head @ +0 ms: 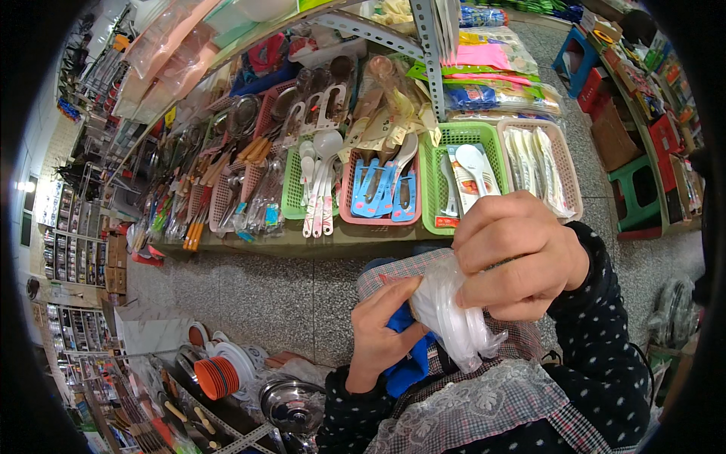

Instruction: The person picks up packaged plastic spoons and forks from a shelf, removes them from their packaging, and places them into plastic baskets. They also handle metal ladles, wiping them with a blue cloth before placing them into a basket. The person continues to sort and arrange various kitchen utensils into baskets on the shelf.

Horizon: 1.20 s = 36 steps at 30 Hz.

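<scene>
A bundle of nested white items [448, 318], likely spoons, is wrapped in clear plastic film in front of my apron. My left hand [385, 323] grips it from the left, with the thumb along its upper edge. From the right, my right hand [513, 255] pinches its upper part with curled fingers. A blue cloth [411, 360] hangs just below my left hand; whether I hold it is unclear. Beyond my right hand, a white spoon [471, 159] shows over the green basket [496, 144]; the hand hides its handle's end.
A pink basket [345, 213] holds blue-carded utensils. To its left, another green basket [292, 198] holds white ladles. Wrapped spoons fill a beige basket [573, 187]. A perforated metal post [428, 62] rises behind. Orange plates [215, 377] and metal lids [292, 406] lie lower left.
</scene>
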Each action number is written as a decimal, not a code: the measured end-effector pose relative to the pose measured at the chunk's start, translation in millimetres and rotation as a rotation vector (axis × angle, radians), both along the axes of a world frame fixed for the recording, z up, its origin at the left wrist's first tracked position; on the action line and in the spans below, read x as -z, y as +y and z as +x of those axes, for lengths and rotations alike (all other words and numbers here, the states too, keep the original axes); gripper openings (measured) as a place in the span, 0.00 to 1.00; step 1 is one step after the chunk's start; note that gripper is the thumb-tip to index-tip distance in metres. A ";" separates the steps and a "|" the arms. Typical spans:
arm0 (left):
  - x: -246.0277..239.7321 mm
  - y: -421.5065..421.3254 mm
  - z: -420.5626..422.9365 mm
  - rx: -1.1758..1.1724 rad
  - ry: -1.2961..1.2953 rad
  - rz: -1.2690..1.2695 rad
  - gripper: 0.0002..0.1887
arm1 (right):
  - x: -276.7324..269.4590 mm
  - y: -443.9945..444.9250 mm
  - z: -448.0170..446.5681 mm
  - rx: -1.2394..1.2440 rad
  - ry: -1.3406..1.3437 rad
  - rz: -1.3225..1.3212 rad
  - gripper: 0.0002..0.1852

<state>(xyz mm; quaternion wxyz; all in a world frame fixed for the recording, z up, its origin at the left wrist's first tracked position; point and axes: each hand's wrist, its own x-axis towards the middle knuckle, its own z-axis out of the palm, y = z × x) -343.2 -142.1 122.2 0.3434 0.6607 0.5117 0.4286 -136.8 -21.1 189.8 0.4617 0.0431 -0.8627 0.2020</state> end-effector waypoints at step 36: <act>-16.6 -6.1 -1.8 -0.060 0.108 0.059 0.25 | 13.0 -9.0 -3.9 0.065 0.164 0.091 0.09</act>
